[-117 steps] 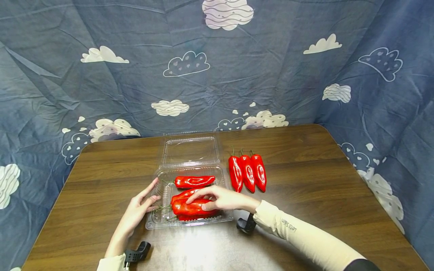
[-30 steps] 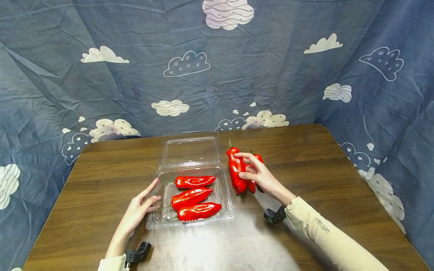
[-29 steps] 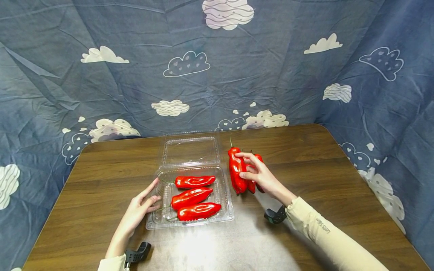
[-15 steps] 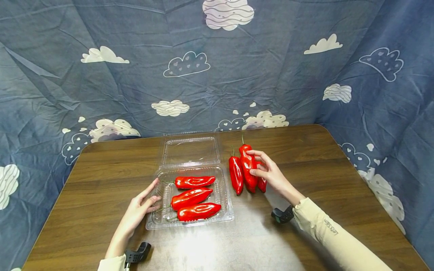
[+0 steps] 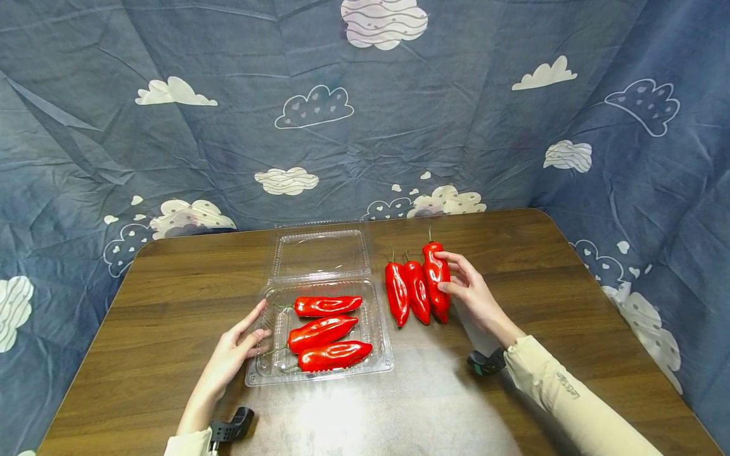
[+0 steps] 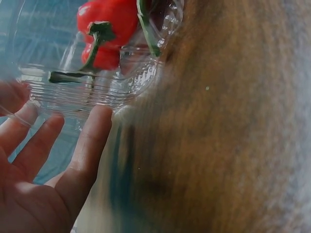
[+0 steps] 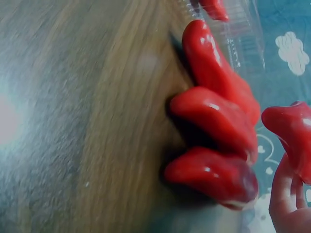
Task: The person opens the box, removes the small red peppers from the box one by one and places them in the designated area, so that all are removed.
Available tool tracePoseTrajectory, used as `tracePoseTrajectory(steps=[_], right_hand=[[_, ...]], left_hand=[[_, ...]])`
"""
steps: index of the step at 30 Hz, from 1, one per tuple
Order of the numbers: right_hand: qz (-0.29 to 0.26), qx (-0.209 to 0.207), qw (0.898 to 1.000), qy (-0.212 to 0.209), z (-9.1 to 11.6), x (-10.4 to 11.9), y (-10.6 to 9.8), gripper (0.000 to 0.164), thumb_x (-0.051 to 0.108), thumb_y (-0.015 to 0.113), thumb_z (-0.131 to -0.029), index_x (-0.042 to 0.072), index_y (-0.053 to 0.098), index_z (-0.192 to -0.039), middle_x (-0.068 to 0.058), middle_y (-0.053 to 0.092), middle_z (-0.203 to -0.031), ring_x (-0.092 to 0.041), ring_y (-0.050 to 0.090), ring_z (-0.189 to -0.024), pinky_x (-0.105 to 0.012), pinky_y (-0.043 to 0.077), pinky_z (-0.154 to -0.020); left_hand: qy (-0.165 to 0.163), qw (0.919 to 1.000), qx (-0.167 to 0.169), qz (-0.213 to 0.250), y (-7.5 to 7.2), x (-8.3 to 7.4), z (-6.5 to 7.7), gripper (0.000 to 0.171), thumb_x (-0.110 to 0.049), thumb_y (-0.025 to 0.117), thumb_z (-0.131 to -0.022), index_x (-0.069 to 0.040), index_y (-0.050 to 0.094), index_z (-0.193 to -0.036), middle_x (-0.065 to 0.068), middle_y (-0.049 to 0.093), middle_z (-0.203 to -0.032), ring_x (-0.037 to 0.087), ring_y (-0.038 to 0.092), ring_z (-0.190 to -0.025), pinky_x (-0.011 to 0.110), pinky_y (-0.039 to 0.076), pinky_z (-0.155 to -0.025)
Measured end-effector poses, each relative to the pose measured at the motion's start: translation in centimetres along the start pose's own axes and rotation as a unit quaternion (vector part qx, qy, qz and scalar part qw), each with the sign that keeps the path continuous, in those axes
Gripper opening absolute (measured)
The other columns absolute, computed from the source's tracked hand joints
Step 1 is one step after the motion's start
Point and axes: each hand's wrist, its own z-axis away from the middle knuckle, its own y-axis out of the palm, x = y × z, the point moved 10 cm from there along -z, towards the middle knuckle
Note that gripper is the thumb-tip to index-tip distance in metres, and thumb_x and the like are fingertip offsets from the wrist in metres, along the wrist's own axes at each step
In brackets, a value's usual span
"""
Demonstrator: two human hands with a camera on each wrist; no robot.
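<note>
My right hand [image 5: 474, 296] holds a glossy red pepper [image 5: 436, 278] between fingers and thumb, stem pointing away. The right wrist view shows this held pepper [image 7: 294, 136] raised apart from three peppers [image 7: 216, 121] lying in a row on the table. In the head view it covers the rightmost of that row; the left pepper [image 5: 397, 294] and the middle one [image 5: 417, 292] stay visible. My left hand [image 5: 227, 354], fingers extended, touches the left edge of a clear plastic clamshell box [image 5: 383, 364]. Three red peppers [image 5: 322, 334] lie inside, stems to the left.
The box's transparent lid [image 5: 320, 253] is folded back flat behind it. All of this stands on a brown wood-grain table [image 5: 513, 266]. A blue curtain with clouds [image 5: 228, 145] hangs along the back and right side.
My right hand first lifted the pepper away from over the box. Then it carried it rightward across the row, from above the left pepper to the rightmost. My left hand stayed still.
</note>
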Motion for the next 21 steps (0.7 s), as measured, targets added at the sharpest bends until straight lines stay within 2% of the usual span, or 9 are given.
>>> tracePoseTrajectory(steps=[12, 21], right_hand=[[0.004, -0.042, 0.999, 0.021, 0.4, -0.6, -1.9, 0.050, -0.013, 0.053, -0.086, -0.008, 0.040, -0.134, -0.024, 0.047, -0.123, -0.012, 0.062, -0.088, -0.020, 0.053, -0.072], [0.002, -0.067, 0.997, 0.037, 0.5, -1.4, -3.1, 0.051, -0.012, 0.052, -0.087, -0.005, 0.040, -0.136, -0.019, 0.045, -0.119, -0.009, 0.061, -0.081, -0.020, 0.053, -0.068]], left_hand=[[-0.007, 1.0000, -0.004, -0.003, -0.1, 0.1, 0.1, 0.051, -0.007, 0.045, -0.101, -0.002, 0.028, -0.150, 0.018, 0.021, -0.154, 0.016, 0.059, -0.108, 0.031, 0.054, -0.085], [-0.016, 0.9998, -0.011, -0.006, -0.2, 0.1, 0.2, 0.052, -0.007, 0.045, -0.101, -0.003, 0.028, -0.150, 0.027, 0.029, -0.148, 0.023, 0.059, -0.107, 0.034, 0.054, -0.085]])
